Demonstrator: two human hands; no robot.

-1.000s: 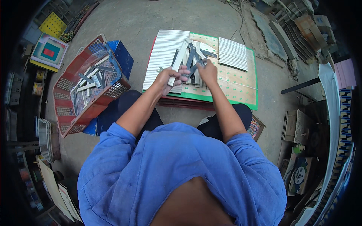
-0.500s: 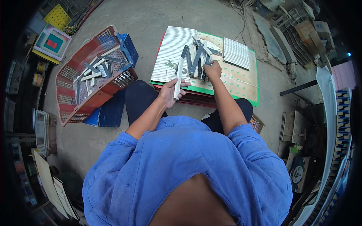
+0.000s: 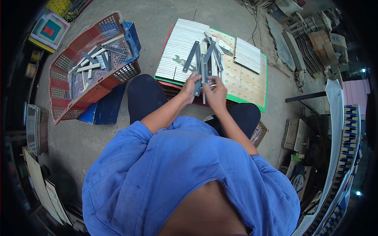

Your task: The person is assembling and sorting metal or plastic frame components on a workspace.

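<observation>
My left hand (image 3: 190,89) is closed round a grey flat bar (image 3: 197,87) with a hole near its end, held upright in front of me. Beside it, my right hand (image 3: 215,93) pinches a second, slightly blurred bar (image 3: 203,70), close against the first. Just beyond both hands lies a loose pile of grey and white bars (image 3: 210,50). A small notched metal plate (image 3: 179,59) rests left of the pile, on a block of white strips (image 3: 188,34) laid side by side.
The strips lie on a low table with a green-edged, patterned top (image 3: 246,88). A smaller strip stack (image 3: 247,55) sits at its right. On my left a red plastic crate (image 3: 60,92) holds more bars and leans over a blue box (image 3: 106,106). A black bar (image 3: 305,96) juts in from the right.
My right hand has drawn a bar from the pile back toward me and brought it beside my left hand's bar. The left hand has moved slightly right; its bar now shows a grey face.
</observation>
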